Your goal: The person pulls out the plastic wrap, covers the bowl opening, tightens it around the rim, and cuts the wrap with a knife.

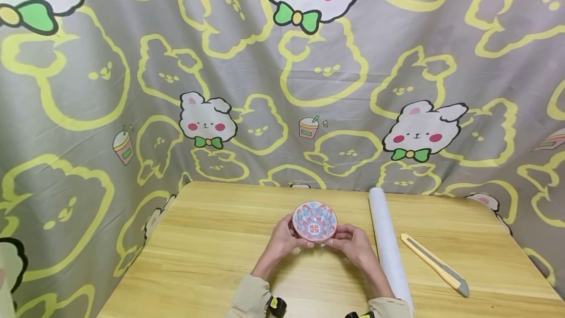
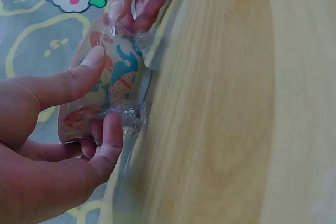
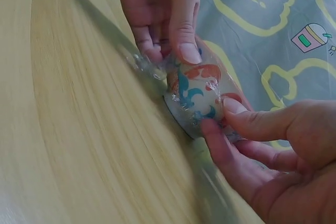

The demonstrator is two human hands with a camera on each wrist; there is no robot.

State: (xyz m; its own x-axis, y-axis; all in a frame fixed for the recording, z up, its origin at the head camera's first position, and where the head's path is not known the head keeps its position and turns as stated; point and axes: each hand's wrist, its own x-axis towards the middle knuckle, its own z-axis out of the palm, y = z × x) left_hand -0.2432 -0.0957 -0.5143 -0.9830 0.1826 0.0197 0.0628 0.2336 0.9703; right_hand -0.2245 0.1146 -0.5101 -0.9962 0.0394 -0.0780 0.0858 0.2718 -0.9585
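A small bowl (image 1: 315, 221) with a red, blue and white pattern is held up over the table, its inside facing the head camera. My left hand (image 1: 282, 237) grips its left side, thumb along the near wall. On the opposite side my right hand (image 1: 353, 244) holds it between thumb and fingers. Clear plastic film (image 2: 128, 115) covers the outer wall and bunches near the base in the left wrist view. Crinkled film (image 3: 147, 67) also sticks out beside the left fingers in the right wrist view. The fingers behind the bowl are partly hidden.
To the right, a long whitish roll (image 1: 388, 244) lies on the wooden table (image 1: 212, 239), close to my right forearm. Beyond it rests a yellow and grey utility knife (image 1: 434, 263). A patterned curtain (image 1: 247, 77) hangs behind the table and along its sides.
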